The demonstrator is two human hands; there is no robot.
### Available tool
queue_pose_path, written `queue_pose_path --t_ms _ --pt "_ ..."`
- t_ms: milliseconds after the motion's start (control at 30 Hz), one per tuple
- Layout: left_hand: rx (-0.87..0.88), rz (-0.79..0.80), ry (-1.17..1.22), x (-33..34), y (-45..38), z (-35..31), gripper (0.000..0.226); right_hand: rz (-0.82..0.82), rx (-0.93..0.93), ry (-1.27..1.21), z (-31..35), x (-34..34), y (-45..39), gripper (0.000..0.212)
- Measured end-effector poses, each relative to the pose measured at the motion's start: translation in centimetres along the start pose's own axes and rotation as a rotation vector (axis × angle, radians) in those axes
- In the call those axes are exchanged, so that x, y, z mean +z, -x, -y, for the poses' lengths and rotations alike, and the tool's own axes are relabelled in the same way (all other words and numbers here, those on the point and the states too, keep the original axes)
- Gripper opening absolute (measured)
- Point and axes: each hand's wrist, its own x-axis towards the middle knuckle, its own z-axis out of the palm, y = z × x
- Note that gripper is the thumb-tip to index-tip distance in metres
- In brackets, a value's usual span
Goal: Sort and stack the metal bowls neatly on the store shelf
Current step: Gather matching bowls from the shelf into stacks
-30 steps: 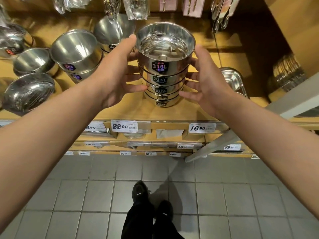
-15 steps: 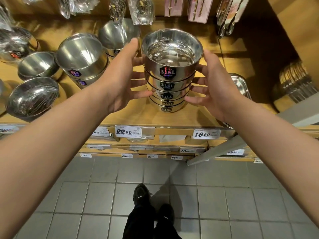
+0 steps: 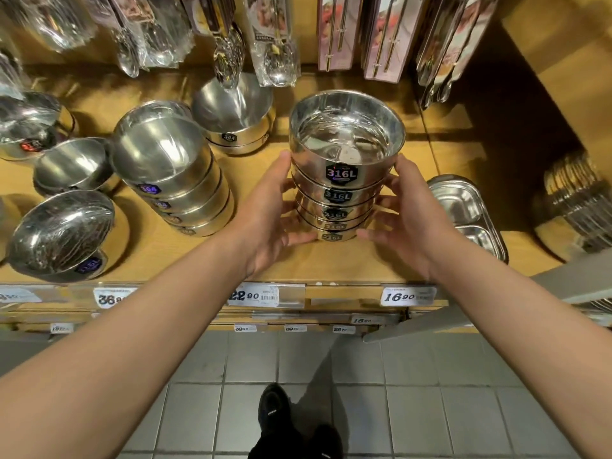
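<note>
Fingers (image 3: 299,238) of the left hand (image 3: 271,210) are spread and curled against the left side of a tall stack of shiny round steel bowls with dark "316L" labels (image 3: 344,167), while fingers (image 3: 369,234) of the right hand (image 3: 409,213) are pressed to its right side — the stack is cupped between both palms. Both thumbs are laid high on the stack, just under the top bowl. The stack is stood upright on a light wooden store shelf (image 3: 331,263), near its front edge; whether its base is fully set down cannot be told.

Left of the left fingers, a leaning stack of wider steel bowls with blue "304" labels (image 3: 172,170) is seen, well apart from the held stack. Behind the left fingers a single steel bowl with a black label (image 3: 233,115) is placed. Farther left, loose steel bowls (image 3: 61,231) are scattered, some tilted on their sides. Just right of the right fingers a rectangular steel divided tray (image 3: 470,217) is found. Below both wrists — on the shelf's front lip — white price tags (image 3: 407,295) are fixed. Above the fingertips, packaged metal spoons (image 3: 228,44) are hung.
</note>
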Motion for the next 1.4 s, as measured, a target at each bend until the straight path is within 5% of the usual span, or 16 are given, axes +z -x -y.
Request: queue_pose_path --t_ms 433,600,767,1100,1400 --pt "-0.026 0.046 0.031 0.6 -1.7 -1.2 0.031 -0.091 -0.012 -0.056 0.3 -1.0 -1.3 0.051" --pt "-0.081 -0.093 0.018 -1.4 -0.4 0.4 0.036 -0.222 0.098 -0.085 -2.6 -1.1 0.6 0.042" --pt "-0.016 -0.175 -0.049 -4.6 3.7 1.7 0.013 -0.113 0.178 0.060 -4.9 1.3 4.5 0.025" --pt "0.189 -0.384 -0.026 -11.4 14.0 -2.0 0.013 0.074 0.075 0.244 -0.5 8.7 9.5 0.014" --pt "0.229 -0.354 0.039 -18.4 13.5 -4.7 0.008 -0.005 0.001 0.179 2.0 15.5 2.3 0.007"
